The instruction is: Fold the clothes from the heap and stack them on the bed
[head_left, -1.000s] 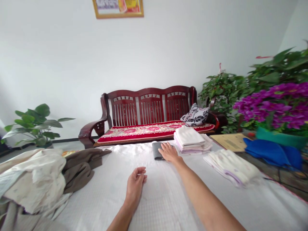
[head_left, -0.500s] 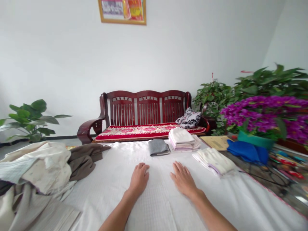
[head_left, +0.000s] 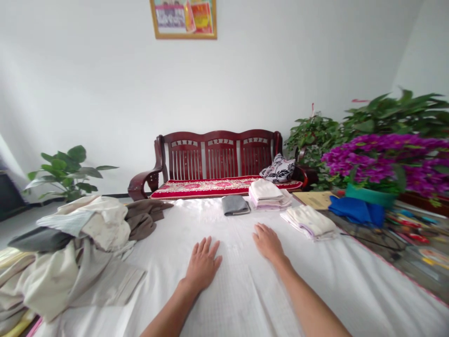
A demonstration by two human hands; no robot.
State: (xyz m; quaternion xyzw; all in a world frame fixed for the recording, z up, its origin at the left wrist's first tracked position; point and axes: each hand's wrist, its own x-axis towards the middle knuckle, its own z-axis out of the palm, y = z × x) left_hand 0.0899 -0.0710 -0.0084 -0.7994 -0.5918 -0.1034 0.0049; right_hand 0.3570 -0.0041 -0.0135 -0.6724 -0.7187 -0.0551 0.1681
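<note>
Mid-tabletop, left hand (head_left: 203,264) and right hand (head_left: 268,243) lie flat, fingers spread, holding nothing, on the white cloth (head_left: 242,299). Pushing carelessly could probably bunch it and nudge the grey fold (head_left: 235,205) at the far edge.

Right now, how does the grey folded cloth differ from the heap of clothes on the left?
The grey folded cloth is one neat, flat, small rectangle; the heap of clothes is a loose, crumpled, far bigger mound. The cloth is plain grey; the heap mixes cream, brown and dark grey. The cloth lies at the far edge, the heap at the left. Both rest on the white sheet, untouched by either hand.
</note>
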